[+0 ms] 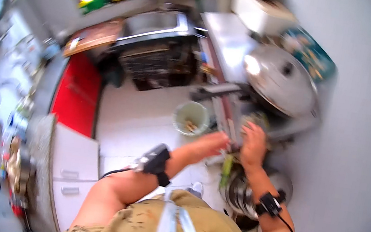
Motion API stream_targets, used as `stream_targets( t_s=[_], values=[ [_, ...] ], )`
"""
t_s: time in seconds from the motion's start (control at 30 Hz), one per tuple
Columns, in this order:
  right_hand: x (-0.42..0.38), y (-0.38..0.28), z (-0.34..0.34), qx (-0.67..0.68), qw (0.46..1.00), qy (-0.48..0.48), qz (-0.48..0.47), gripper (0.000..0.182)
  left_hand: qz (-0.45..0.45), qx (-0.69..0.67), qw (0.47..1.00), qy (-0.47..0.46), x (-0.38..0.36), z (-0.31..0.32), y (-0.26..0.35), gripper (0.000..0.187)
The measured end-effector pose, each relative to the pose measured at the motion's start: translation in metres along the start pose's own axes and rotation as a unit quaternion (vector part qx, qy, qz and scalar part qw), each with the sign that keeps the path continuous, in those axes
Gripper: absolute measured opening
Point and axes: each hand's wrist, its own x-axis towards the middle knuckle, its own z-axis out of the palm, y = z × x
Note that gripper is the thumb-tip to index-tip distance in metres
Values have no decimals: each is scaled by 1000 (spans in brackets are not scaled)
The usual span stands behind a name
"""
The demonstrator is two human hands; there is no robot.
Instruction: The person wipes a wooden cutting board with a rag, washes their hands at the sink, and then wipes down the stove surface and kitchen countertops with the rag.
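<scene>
My right hand (253, 144) reaches over the near end of the stove counter, fingers stretched out and slightly apart. Its fingertips are right at a greenish, see-through item (258, 119), blurred and partly covered by the hand. My left hand (214, 143) is beside it at the counter's edge, fingers extended toward the right and smeared at the tips. Beyond both hands sits a large wok with a domed metal lid (280, 77), its dark handle (218, 91) sticking out to the left. Below the hands hangs or stands a narrow green strip (226, 171).
A pale bucket (191, 118) with scraps inside stands on the floor. Shiny metal pots (243, 192) are low at the right. A sink (153, 24), wooden board (95, 37) and red cabinet (77, 95) lie farther off. A green patterned tray (312, 53) leans by the wall.
</scene>
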Motion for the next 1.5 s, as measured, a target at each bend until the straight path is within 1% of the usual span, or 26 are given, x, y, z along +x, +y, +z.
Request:
stream_targets(
  t_s=[0.03, 0.1, 0.13, 0.2, 0.23, 0.3, 0.33, 0.37, 0.47, 0.5, 0.57, 0.67, 0.73, 0.77, 0.83, 0.87, 0.93, 0.97, 1.03, 1.07, 1.17, 1.3, 1.37, 1.4, 1.47, 1.5],
  values=[
    [10, 4, 0, 30, 999, -17, -5, 21, 3, -27, 999, 20, -4, -2, -1, 71],
    [34, 10, 4, 107, 992, -63, -21, 19, 6, -39, 998, 54, -9, -10, -6, 73],
    [49, 12, 11, 124, 989, -67, -47, 19, 6, -49, 997, 56, -12, -14, -4, 75],
    [74, 20, 21, 72, 985, -129, -90, 16, 8, -53, 996, 72, -21, -20, 0, 75],
    [83, 26, 25, 80, 982, -134, -107, 16, 13, -57, 995, 77, -23, -25, 0, 75],
    [94, 31, 35, -29, 966, -218, -137, 15, 23, -63, 994, 92, -28, -36, -5, 74],
    [95, 32, 35, -19, 963, -221, -155, 15, 22, -61, 993, 96, -29, -39, -8, 74],
    [93, 28, 31, -36, 961, -229, -150, 14, 27, -65, 992, 109, -35, -43, -12, 68],
    [84, 21, 21, -52, 954, -255, -147, 13, 24, -88, 987, 131, -49, -57, -24, 63],
    [74, 15, 17, -60, 951, -250, -169, 11, 24, -91, 985, 144, -57, -60, -27, 58],
    [60, 12, 4, -64, 946, -246, -202, 10, 31, -101, 982, 153, -63, -68, -33, 57],
    [34, 13, -14, -48, 946, -249, -204, 7, 35, -120, 978, 168, -68, -75, -44, 56],
    [21, 13, -24, -48, 947, -270, -167, 6, 40, -129, 974, 181, -68, -78, -49, 55],
    [16, 11, -33, -44, 946, -268, -174, 6, 39, -139, 972, 183, -70, -79, -53, 54],
    [9, 11, -48, 10, 950, -289, -121, 5, 45, -150, 969, 193, -77, -80, -58, 53],
    [6, 23, -46, 14, 948, -290, -127, 5, 48, -152, 967, 198, -81, -81, -59, 53],
    [10, 52, -42, 65, 980, -182, -49, 11, 47, -164, 960, 222, -87, -76, -63, 51],
    [19, 65, -37, 70, 979, -185, -53, 11, 48, -167, 958, 229, -85, -76, -62, 51],
    [37, 71, -29, 69, 981, -180, 0, 20, 44, -160, 955, 245, -92, -74, -64, 51],
    [40, 75, -19, 79, 980, -185, -11, 20, 50, -164, 951, 258, -96, -74, -67, 51],
    [36, 90, 5, -20, 981, -186, -58, 35, 68, -195, 936, 284, -106, -68, -87, 51],
    [33, 87, 6, -26, 980, -192, -35, 35, 61, -235, 903, 354, -132, -53, -116, 54],
    [30, 89, 7, -26, 986, -156, -47, 33, 57, -241, 900, 360, -140, -50, -129, 53],
    [29, 89, 8, -25, 986, -157, -51, 33, 56, -246, 896, 365, -145, -47, -132, 53],
    [25, 91, 12, 78, 987, -142, -1, 30, 66, -252, 889, 375, -153, -42, -134, 51],
    [23, 90, 12, 81, 987, -140, -5, 30, 71, -257, 885, 382, -157, -40, -133, 50]
  ],
)
